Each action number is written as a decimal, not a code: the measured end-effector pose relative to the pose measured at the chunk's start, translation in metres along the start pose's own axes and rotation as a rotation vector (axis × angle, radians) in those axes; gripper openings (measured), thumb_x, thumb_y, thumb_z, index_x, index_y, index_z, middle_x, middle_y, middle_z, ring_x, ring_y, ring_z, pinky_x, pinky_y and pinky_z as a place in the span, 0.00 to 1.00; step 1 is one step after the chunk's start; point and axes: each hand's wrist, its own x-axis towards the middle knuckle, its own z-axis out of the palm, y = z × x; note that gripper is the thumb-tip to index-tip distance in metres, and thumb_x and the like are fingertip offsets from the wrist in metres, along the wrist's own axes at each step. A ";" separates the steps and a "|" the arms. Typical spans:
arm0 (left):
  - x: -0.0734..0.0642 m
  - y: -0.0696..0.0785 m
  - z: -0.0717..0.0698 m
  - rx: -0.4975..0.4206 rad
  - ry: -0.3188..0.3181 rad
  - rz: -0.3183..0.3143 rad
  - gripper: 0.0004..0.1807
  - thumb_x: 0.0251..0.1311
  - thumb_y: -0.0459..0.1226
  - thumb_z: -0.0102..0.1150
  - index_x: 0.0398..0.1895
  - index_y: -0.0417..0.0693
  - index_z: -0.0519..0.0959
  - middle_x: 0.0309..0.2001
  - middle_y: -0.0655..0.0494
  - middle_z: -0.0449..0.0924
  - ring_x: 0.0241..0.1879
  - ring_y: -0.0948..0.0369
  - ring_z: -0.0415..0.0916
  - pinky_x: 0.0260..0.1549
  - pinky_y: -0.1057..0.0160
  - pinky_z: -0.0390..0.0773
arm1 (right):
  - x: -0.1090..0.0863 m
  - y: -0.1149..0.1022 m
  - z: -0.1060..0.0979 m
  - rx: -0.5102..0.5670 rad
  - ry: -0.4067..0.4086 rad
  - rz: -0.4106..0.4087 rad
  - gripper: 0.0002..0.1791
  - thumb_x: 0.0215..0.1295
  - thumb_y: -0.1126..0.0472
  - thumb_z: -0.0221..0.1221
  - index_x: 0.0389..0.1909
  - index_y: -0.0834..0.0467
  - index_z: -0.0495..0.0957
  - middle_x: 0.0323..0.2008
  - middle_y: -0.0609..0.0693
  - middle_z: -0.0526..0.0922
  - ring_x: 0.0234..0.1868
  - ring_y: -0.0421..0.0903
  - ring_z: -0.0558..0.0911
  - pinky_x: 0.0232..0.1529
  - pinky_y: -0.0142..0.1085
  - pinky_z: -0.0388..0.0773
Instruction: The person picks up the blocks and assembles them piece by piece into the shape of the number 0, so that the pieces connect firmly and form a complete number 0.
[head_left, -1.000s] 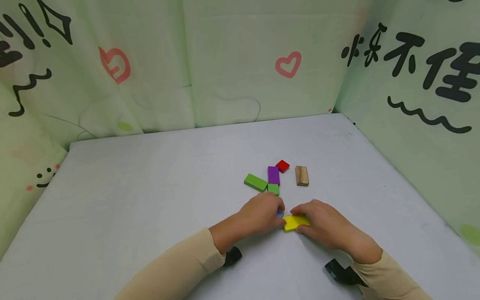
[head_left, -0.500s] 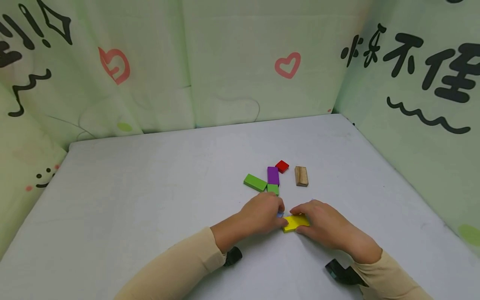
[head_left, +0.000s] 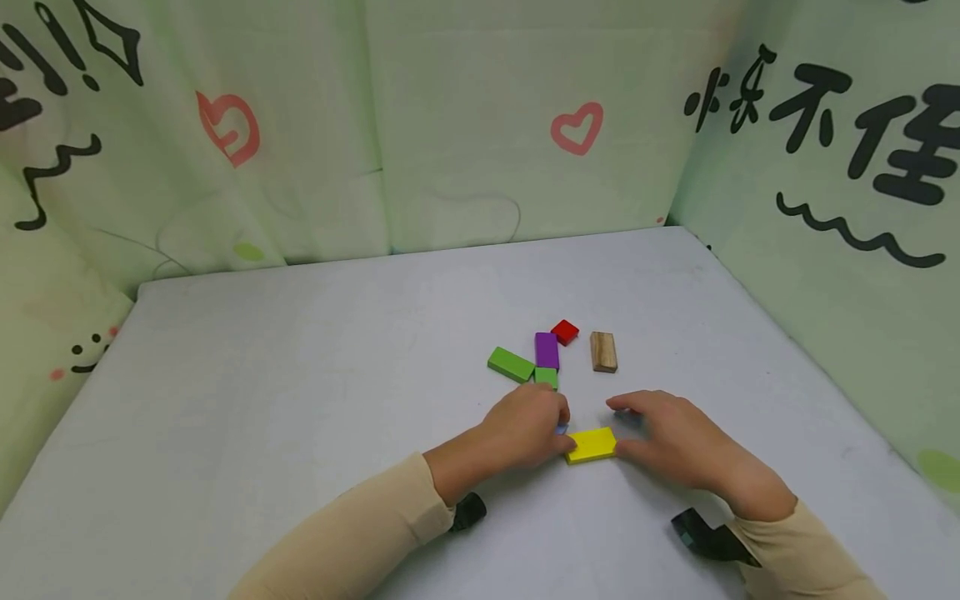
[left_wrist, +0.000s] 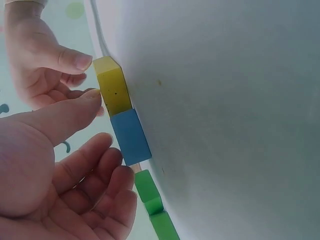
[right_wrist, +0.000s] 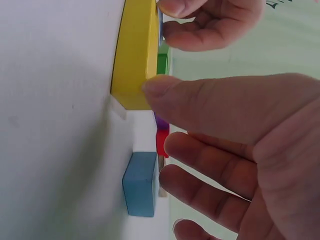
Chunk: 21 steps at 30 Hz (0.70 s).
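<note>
My left hand [head_left: 521, 425] holds a blue block [left_wrist: 131, 137] between its thumb and fingers, and the thumb also lies against the near end of a yellow block [head_left: 592, 446]. End to side, the yellow and blue blocks meet in the left wrist view. My right hand [head_left: 678, 442] is spread, its thumb tip at the yellow block's right end. Beneath its fingers a second blue block [right_wrist: 142, 185] rests on the table, mostly covered in the head view. Just beyond the left hand lies a small green block [head_left: 547, 378].
A purple block [head_left: 547, 350] continues the line behind the small green one. A longer green block [head_left: 512, 365] angles off to its left, and a red block [head_left: 566, 332] touches its far corner. To the right stands a plain wooden block [head_left: 603, 352]. Printed curtains border the white table [head_left: 300, 375].
My right hand has let go of the yellow block and shifted right, its fingers spreading over the second blue block. The left hand has stayed put.
</note>
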 end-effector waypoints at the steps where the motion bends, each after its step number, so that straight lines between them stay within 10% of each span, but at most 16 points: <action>1: 0.000 0.000 0.000 0.000 -0.001 -0.001 0.16 0.59 0.47 0.72 0.45 0.48 0.87 0.34 0.61 0.77 0.35 0.64 0.69 0.36 0.71 0.73 | -0.001 0.001 -0.001 -0.003 0.004 0.004 0.25 0.56 0.62 0.71 0.55 0.64 0.80 0.49 0.54 0.83 0.48 0.54 0.80 0.53 0.55 0.76; 21: -0.001 0.002 0.000 0.003 -0.007 -0.023 0.15 0.58 0.46 0.72 0.44 0.48 0.87 0.33 0.61 0.77 0.35 0.64 0.70 0.35 0.71 0.73 | 0.003 0.027 -0.004 -0.041 -0.031 0.090 0.28 0.58 0.65 0.69 0.61 0.65 0.76 0.47 0.59 0.84 0.48 0.58 0.81 0.50 0.58 0.76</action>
